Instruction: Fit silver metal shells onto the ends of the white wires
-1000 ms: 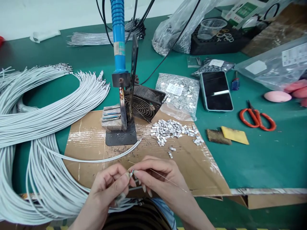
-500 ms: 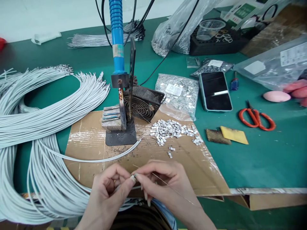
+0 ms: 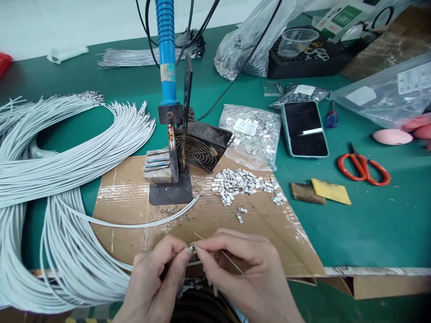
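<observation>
White cables (image 3: 67, 175) heap along the bench's (image 3: 370, 229) left edge. Right of them, my left hand (image 3: 156, 273) has its fingers pinched narrow on a tiny part (image 3: 192, 249), over the cardboard's (image 3: 128, 193) near edge; my fingertips hide most of it. From the other side my right hand (image 3: 257, 267), fingers drawn in around a thin wire (image 3: 232, 262), meets that part; whether those tips grip it too, I can't tell. I'd do well to brace hand against hand, press lightly and let the wire's tip point away. Loose metal pieces (image 3: 235, 181) lie farther right, toward the cardboard's right edge.
</observation>
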The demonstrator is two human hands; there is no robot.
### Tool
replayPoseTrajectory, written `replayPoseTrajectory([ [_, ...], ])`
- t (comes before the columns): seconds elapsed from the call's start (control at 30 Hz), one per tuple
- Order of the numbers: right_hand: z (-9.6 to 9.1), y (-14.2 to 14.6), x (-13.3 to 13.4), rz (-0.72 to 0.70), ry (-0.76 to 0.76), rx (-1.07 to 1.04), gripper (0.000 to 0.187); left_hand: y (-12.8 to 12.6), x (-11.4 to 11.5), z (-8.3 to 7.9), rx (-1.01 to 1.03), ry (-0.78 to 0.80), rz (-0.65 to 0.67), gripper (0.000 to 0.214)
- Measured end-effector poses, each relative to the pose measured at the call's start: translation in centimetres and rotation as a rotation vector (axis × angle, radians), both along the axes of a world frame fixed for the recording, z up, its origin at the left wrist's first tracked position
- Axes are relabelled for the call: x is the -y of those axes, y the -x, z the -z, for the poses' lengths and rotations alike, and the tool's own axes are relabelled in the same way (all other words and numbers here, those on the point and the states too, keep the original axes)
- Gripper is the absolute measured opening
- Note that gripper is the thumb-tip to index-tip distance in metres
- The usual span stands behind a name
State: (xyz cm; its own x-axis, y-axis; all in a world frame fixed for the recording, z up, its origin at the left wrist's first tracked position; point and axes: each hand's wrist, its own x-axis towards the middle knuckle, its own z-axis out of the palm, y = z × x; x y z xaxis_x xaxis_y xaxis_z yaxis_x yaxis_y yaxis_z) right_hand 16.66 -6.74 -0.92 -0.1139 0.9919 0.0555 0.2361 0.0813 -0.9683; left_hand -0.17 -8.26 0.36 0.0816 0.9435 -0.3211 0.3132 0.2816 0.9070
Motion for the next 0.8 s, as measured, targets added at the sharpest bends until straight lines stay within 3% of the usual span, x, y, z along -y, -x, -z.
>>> replayPoseTrajectory([
  [0.17,1.1,1.8,1.8,0.188,-0.426,0.237,0.02,-0.2,-0.2,-0.2,0.244,0.216,-0.095,0.037],
  [0.23,1.3,2.1,2.1,0.212,-0.452,0.211,0.026,-0.3,-0.6,-0.5,0.262,0.227,-0.135,0.04],
  [0.3,1.3,2.0,1.9,0.192,-0.313,0.082,0.025,-0.5,-1.0,-0.9,0.222,0.209,-0.187,0.041],
  [0.47,0.7,0.6,0.6,0.027,0.362,-0.356,0.012,-1.1,-1.7,-1.8,0.134,0.203,-0.257,0.034],
  [0.53,0.4,0.1,0.2,-0.045,0.535,-0.477,0.016,-1.2,-1.6,-1.7,0.106,0.197,-0.259,0.031],
  [0.63,0.0,-0.3,-0.1,-0.055,0.608,-0.512,0.018,-1.1,-1.0,-0.9,0.041,0.149,-0.238,0.025],
  [0.8,-0.5,0.2,-0.2,-0.012,0.549,-0.436,0.019,-0.9,0.0,0.6,-0.022,0.023,-0.239,0.02],
])
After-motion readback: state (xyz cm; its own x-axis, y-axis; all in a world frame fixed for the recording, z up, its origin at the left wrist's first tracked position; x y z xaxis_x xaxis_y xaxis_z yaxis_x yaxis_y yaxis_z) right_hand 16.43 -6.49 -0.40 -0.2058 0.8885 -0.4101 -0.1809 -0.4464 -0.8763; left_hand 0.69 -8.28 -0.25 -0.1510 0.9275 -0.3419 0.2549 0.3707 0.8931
